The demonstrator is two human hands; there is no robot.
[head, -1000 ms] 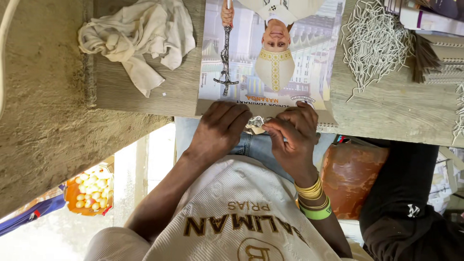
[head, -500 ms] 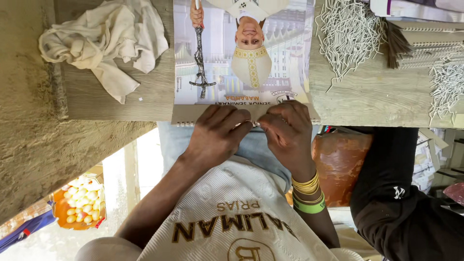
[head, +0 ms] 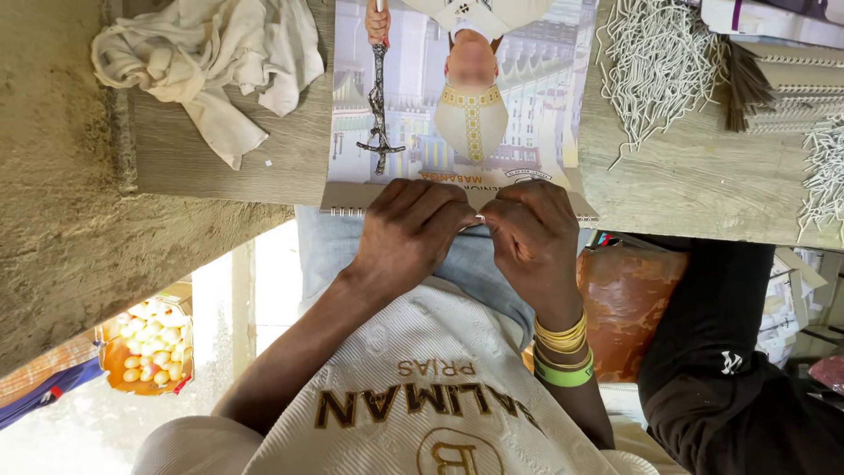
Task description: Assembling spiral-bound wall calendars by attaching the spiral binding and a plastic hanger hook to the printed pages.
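Note:
A printed wall calendar (head: 536,114) with a picture of a robed figure lies on the wooden table (head: 694,185), its wire-bound edge (head: 347,209) towards me. My left hand (head: 411,237) and my right hand (head: 536,242) meet at the middle of that edge, knuckles up, fingertips pinched on the wire binding. The binding between the fingers is hidden. My right wrist carries yellow bangles and a green band (head: 563,369).
A crumpled white cloth (head: 211,62) lies at the table's far left. A heap of white wire binding strips (head: 659,70) and stacked spiral-bound books (head: 791,88) sit on the right. Another person's black sleeve (head: 730,369) and a brown bag (head: 624,299) are close on my right.
Both hands moved up from just below the table edge onto the calendar's bound edge. The small pale piece seen between them earlier is now covered by the fingers.

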